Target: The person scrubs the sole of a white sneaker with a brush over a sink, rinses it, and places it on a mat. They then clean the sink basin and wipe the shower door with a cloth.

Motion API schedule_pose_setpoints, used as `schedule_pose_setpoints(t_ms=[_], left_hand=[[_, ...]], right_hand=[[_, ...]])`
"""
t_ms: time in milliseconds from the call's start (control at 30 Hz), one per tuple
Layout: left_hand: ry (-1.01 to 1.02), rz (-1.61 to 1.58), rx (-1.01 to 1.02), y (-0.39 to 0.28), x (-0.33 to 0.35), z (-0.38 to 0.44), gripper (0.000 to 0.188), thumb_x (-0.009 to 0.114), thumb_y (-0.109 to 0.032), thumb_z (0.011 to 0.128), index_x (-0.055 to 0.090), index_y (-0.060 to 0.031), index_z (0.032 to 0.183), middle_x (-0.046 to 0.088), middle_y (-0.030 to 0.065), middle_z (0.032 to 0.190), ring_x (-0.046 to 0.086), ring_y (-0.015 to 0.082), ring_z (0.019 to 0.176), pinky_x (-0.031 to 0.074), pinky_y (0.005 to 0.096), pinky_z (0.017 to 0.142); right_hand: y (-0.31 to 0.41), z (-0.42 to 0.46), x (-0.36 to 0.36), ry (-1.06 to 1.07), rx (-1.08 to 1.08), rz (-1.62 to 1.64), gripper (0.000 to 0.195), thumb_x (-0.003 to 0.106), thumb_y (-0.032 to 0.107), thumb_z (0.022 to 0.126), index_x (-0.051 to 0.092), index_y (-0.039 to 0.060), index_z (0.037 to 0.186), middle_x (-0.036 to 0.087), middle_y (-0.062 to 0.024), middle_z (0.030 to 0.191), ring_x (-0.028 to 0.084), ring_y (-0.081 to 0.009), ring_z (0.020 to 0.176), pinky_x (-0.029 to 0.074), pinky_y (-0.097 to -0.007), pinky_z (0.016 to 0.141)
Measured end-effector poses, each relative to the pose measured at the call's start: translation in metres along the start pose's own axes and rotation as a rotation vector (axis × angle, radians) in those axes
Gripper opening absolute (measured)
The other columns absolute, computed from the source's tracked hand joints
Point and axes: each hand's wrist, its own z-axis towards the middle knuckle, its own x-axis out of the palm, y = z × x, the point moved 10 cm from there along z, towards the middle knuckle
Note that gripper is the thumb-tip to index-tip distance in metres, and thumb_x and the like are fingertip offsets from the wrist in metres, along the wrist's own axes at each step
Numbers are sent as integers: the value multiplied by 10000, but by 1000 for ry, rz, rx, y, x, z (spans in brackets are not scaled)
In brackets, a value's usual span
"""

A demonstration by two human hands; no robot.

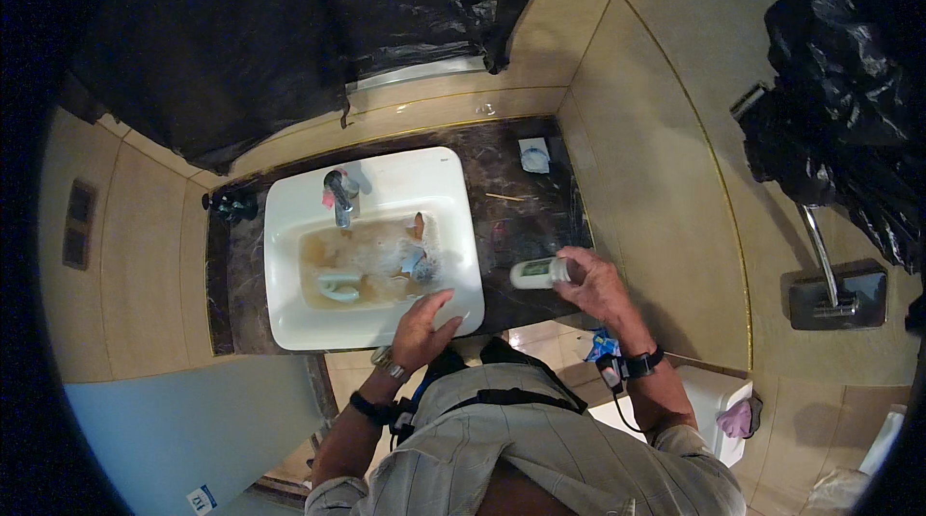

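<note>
My right hand (595, 284) grips a small white plastic bottle (530, 276) with a green label by its ribbed neck end, holding it on its side above the dark stone counter (499, 227). Over the front rim of the white washbasin (370, 335) is my left hand (425, 326), fingers apart and holding nothing. Cloudy brownish, foamy water (362, 248) fills the bowl. A pale green plastic object (338, 287) lies in it at the left. Several partly submerged things sit at the right, among them a light blue piece (413, 260) and a brown piece (419, 227).
A chrome faucet (340, 201) with something pink on it stands behind the bowl. On the counter are a thin stick (505, 197), a white packet (534, 156) and a dark object (233, 206). Black plastic sheeting (289, 24) covers the wall area behind. A white toilet (712, 400) is at right.
</note>
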Motion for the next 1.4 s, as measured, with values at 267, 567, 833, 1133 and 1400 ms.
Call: schedule_pose_setpoints(t_ms=[267,567,833,1133,1400], left_hand=[[-10,209,294,-99,10,33,843,880,-363,782,507,-19,1454,643,243,1321,629,416,1193,525,476,1011],[113,-147,146,-79,-13,7,815,937,-269,754,553,-59,1441,701,173,1279,694,310,1163,542,400,1003],[273,-331,86,-75,-39,-3,768,928,-287,760,595,-40,1407,729,153,1227,714,229,1097,568,385,938],[655,-638,68,-62,-27,-12,756,912,-363,792,595,-7,1380,723,70,1157,672,163,1036,551,340,917],[675,-600,85,-75,-38,-8,768,896,-408,797,596,2,1372,721,84,1153,673,173,1029,548,342,913]], right_hand=[[106,-9,14,283,-5,453,567,885,161,817,650,131,1333,605,24,847,555,-83,762,514,-280,691],[151,-5,34,473,-110,305,654,914,257,785,637,141,1367,695,-39,851,646,-136,738,554,-328,702],[197,-5,32,495,-239,197,717,925,310,763,624,142,1392,725,-100,914,692,-225,776,566,-372,737],[236,-12,24,486,-365,130,756,916,418,752,629,131,1390,747,-129,1022,729,-322,870,579,-410,781],[266,-17,4,286,-480,-112,691,822,483,862,613,82,1384,748,-150,1010,734,-358,872,584,-432,768]])
